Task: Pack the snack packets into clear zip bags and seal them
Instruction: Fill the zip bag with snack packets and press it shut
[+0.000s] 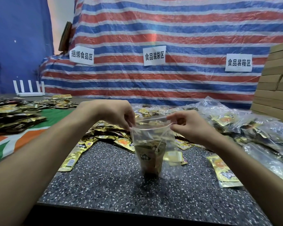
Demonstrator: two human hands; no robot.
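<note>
A clear zip bag stands upright on the speckled dark table, its mouth open, with gold and dark snack packets in its lower half. My left hand pinches the left end of the bag's zip strip. At the right end, my right hand pinches the same strip. Loose gold snack packets lie heaped behind and beside the bag.
Filled clear bags pile up at the right. More packets cover a green and orange cloth at the left. Cardboard boxes stack at the far right. A white router stands at the back left before a striped tarp.
</note>
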